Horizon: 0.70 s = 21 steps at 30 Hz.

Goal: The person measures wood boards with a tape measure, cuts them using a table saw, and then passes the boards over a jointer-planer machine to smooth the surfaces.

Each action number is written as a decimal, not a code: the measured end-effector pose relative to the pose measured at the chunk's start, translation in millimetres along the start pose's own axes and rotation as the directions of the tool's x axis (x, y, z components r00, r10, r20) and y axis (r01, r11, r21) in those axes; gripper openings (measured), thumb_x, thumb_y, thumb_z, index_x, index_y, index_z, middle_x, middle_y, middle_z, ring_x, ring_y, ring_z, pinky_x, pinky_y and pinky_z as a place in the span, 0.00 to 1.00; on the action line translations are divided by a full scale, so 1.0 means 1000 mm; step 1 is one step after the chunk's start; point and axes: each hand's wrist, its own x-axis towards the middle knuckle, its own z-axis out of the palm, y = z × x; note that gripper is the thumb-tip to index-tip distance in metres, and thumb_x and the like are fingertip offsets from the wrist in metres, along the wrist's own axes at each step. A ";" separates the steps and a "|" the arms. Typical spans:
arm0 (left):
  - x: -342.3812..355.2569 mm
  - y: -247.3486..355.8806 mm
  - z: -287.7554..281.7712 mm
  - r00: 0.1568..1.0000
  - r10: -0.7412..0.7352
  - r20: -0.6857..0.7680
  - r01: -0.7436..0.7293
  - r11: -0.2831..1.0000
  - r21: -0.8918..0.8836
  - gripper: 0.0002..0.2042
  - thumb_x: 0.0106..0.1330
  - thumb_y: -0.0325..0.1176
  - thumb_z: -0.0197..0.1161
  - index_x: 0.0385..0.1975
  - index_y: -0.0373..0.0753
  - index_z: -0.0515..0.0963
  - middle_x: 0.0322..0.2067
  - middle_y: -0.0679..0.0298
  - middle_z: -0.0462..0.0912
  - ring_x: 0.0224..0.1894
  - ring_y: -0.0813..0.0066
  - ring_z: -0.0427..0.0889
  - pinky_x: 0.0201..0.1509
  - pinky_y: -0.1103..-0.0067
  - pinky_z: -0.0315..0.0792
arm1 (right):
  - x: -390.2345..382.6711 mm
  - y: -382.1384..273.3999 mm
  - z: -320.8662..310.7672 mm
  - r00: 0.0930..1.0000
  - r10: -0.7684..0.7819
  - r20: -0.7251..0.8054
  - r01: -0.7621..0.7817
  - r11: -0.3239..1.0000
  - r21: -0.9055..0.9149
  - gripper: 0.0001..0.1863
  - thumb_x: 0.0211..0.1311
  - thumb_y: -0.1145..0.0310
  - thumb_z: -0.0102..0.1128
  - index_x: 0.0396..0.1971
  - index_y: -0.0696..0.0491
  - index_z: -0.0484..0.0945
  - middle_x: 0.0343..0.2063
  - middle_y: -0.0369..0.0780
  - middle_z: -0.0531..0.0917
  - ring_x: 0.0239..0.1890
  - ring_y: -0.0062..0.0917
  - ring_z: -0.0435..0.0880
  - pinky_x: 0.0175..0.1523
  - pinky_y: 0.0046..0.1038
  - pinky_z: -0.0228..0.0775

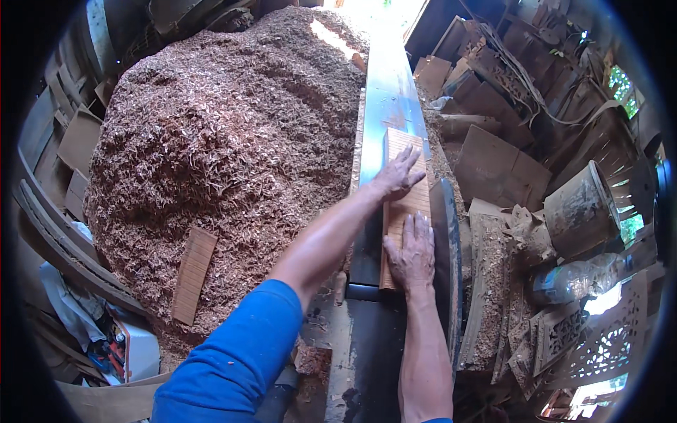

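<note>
A reddish-brown wooden board (407, 204) lies lengthwise on a long, smooth metal machine bed (384, 77), which looks like a jointer's. My left hand (400, 174) rests on the board's far half, fingers spread and pointing away to the right. Nearer to me, my right hand (413, 252) presses flat on the near half, its fingers stretched forward. Both palms are on the board's upper face, with no fingers wrapped under it. Under the board, the bed's surface is hidden.
A big heap of wood shavings (211, 134) rises along the bed's left side, with a loose short board (194, 275) lying on it. A dark curved guard-like piece (446, 247) stands close right. Farther right are a dirty bucket (582, 210), a plastic bottle (575, 280) and cardboard (497, 169).
</note>
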 end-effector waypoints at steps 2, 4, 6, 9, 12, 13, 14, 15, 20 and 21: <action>-0.020 -0.011 -0.032 0.990 0.079 -0.115 -0.084 0.996 -0.039 0.34 0.76 0.54 0.50 0.74 0.38 0.58 0.76 0.46 0.53 0.78 0.48 0.52 0.81 0.67 0.48 | 0.008 0.006 0.002 1.000 0.027 0.005 -0.027 1.000 0.010 0.42 0.67 0.44 0.55 0.69 0.63 0.65 0.71 0.56 0.62 0.76 0.46 0.57 0.80 0.43 0.43; -0.044 -0.042 -0.080 0.985 0.032 -0.172 -0.046 0.996 -0.076 0.33 0.76 0.49 0.53 0.75 0.38 0.57 0.76 0.47 0.52 0.78 0.53 0.52 0.81 0.68 0.46 | 0.018 0.011 0.003 0.999 0.035 0.012 -0.035 0.999 -0.013 0.44 0.66 0.42 0.55 0.69 0.63 0.65 0.72 0.56 0.62 0.76 0.45 0.57 0.80 0.41 0.42; -0.089 -0.065 -0.139 0.971 -0.085 -0.222 0.054 0.989 -0.139 0.31 0.77 0.46 0.53 0.76 0.46 0.55 0.78 0.52 0.47 0.80 0.58 0.46 0.82 0.67 0.44 | 0.041 0.011 0.007 0.999 0.051 -0.007 -0.052 0.999 -0.015 0.46 0.63 0.39 0.57 0.69 0.60 0.66 0.72 0.54 0.62 0.76 0.46 0.55 0.80 0.45 0.41; -0.174 -0.105 -0.221 0.901 -0.328 -0.283 0.299 0.944 -0.142 0.30 0.78 0.42 0.51 0.74 0.37 0.56 0.77 0.48 0.49 0.79 0.55 0.50 0.81 0.64 0.48 | 0.081 -0.019 0.015 0.985 0.165 0.053 -0.165 0.986 -0.014 0.46 0.59 0.34 0.60 0.69 0.53 0.69 0.72 0.53 0.63 0.77 0.53 0.51 0.77 0.56 0.45; -0.250 -0.145 -0.266 0.800 -0.469 -0.375 0.372 0.877 -0.305 0.28 0.78 0.38 0.51 0.73 0.34 0.57 0.75 0.46 0.53 0.77 0.54 0.55 0.80 0.65 0.53 | 0.116 -0.025 0.026 0.971 0.215 0.102 -0.217 0.976 0.007 0.48 0.56 0.33 0.62 0.69 0.53 0.69 0.73 0.52 0.61 0.75 0.55 0.53 0.73 0.58 0.55; -0.278 -0.158 -0.279 0.765 -0.506 -0.399 0.377 0.854 -0.359 0.27 0.78 0.37 0.52 0.73 0.34 0.58 0.74 0.46 0.56 0.76 0.55 0.58 0.79 0.66 0.55 | 0.122 -0.029 0.020 0.970 0.221 0.106 -0.221 0.975 -0.011 0.48 0.56 0.33 0.62 0.69 0.53 0.69 0.73 0.52 0.61 0.75 0.55 0.53 0.73 0.58 0.55; -0.303 -0.164 -0.292 0.724 -0.544 -0.424 0.386 0.829 -0.405 0.27 0.78 0.35 0.52 0.73 0.33 0.59 0.73 0.46 0.59 0.75 0.56 0.61 0.78 0.67 0.57 | 0.129 -0.040 0.016 0.974 0.202 0.104 -0.200 0.979 -0.029 0.44 0.55 0.38 0.65 0.65 0.55 0.74 0.67 0.52 0.69 0.67 0.52 0.66 0.67 0.53 0.64; -0.317 -0.155 -0.297 0.705 -0.562 -0.432 0.369 0.812 -0.453 0.26 0.78 0.34 0.52 0.72 0.33 0.61 0.71 0.47 0.63 0.73 0.58 0.64 0.77 0.68 0.59 | 0.134 -0.042 0.008 0.978 0.187 0.094 -0.182 0.981 -0.061 0.40 0.54 0.43 0.68 0.60 0.57 0.78 0.60 0.53 0.77 0.59 0.48 0.78 0.61 0.47 0.74; -0.311 -0.050 -0.286 0.833 -0.484 -0.269 0.193 0.709 -0.678 0.23 0.78 0.35 0.54 0.69 0.34 0.66 0.62 0.55 0.76 0.61 0.66 0.78 0.67 0.68 0.72 | 0.117 -0.001 -0.051 0.888 0.266 0.374 -0.392 0.015 0.920 0.32 0.57 0.53 0.63 0.56 0.62 0.78 0.36 0.43 0.85 0.31 0.28 0.87 0.37 0.28 0.81; -0.304 -0.021 -0.277 0.879 -0.431 -0.203 0.181 0.696 -0.695 0.23 0.78 0.36 0.54 0.69 0.34 0.65 0.60 0.55 0.76 0.60 0.65 0.79 0.65 0.68 0.74 | 0.097 -0.003 -0.069 0.906 0.105 0.411 -0.398 -0.129 0.909 0.33 0.58 0.52 0.63 0.57 0.62 0.76 0.36 0.42 0.85 0.31 0.28 0.86 0.38 0.28 0.82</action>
